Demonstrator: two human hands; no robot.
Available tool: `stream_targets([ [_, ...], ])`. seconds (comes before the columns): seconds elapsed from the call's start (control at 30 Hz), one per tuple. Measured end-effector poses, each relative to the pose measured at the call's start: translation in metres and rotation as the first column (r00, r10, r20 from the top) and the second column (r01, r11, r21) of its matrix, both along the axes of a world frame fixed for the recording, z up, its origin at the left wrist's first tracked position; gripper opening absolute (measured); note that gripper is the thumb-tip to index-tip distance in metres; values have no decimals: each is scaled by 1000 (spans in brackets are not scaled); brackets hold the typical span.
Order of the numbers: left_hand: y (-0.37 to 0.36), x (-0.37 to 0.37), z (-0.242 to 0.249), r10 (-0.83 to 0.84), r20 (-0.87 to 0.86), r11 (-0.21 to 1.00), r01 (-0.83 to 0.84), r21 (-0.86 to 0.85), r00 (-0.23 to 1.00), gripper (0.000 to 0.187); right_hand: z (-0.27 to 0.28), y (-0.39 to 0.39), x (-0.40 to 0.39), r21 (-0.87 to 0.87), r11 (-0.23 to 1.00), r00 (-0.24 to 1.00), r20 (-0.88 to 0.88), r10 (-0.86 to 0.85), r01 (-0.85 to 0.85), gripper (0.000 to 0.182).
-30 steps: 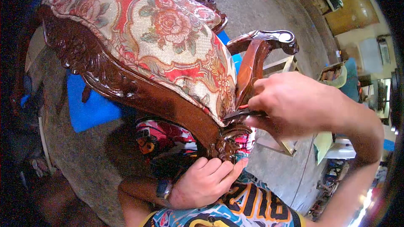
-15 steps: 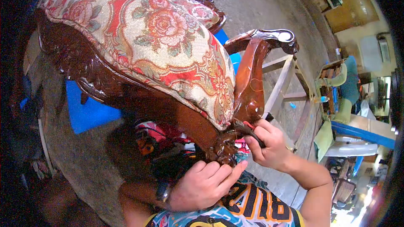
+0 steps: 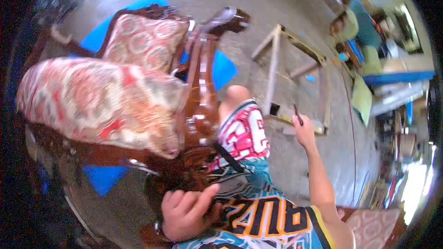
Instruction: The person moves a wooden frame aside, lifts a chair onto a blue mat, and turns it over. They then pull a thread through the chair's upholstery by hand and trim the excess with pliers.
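As floral chair [image 3: 92,97] sits left of my knee [image 3: 237,94], my left hand [image 3: 185,214] curls by its carved wood [image 3: 196,160]; cannot tell whether it grips. My right hand [image 3: 304,133], well apart from chair, pinches slim dark tool [image 3: 297,114] before wooden frame [image 3: 273,74]. Blue sheet [image 3: 225,70] lies beyond chair.

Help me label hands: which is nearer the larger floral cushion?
Left: the left hand is below the larger floral cushion in view; the right hand is farther off, toward picture right.
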State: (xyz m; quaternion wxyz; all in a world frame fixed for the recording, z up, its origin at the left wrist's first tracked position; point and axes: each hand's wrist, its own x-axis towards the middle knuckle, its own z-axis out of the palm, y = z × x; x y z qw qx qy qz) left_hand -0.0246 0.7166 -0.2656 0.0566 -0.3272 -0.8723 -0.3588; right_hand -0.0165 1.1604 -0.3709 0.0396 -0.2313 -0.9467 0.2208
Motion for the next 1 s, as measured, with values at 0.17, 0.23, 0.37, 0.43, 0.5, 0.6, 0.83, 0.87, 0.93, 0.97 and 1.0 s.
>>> stream_targets([
  [0.17,13,4,6,42,-7,993,-43,-111,999,50,-49,47,8,158,987,997,-81,10,3,33],
  [0.23,23,9,11,46,8,992,-45,-121,999,50,-62,50,0,180,983,985,-153,74,-46,34],
  [0.37,20,10,19,57,16,986,-54,-160,998,49,-75,45,-1,409,883,935,-158,317,-230,26],
  [0.43,15,13,20,61,15,989,-58,-133,998,50,-77,53,10,385,883,933,-125,338,-268,29],
  [0.5,14,16,21,56,19,994,-54,-93,998,51,-74,56,15,382,884,921,-162,353,-271,31],
  [0.6,28,23,27,53,15,990,-51,-132,998,53,-80,63,17,338,914,926,-221,307,-223,32],
  [0.83,31,25,41,70,55,993,-65,-94,996,58,22,-91,-36,-614,662,891,-410,196,-429,8],
  [0.87,32,25,48,76,113,996,-69,-62,991,59,36,-109,-38,-534,531,753,-458,472,-657,3],
  [0.93,37,26,50,78,178,997,-74,-32,981,60,78,-155,-50,-386,328,506,-641,577,-862,7],
  [0.97,41,28,49,83,186,996,-77,-39,979,61,84,-162,-57,-392,327,511,-669,540,-860,8],
  [1.0,47,30,53,90,192,995,-81,-54,977,61,95,-169,-73,-308,380,471,-742,477,-872,7],
])
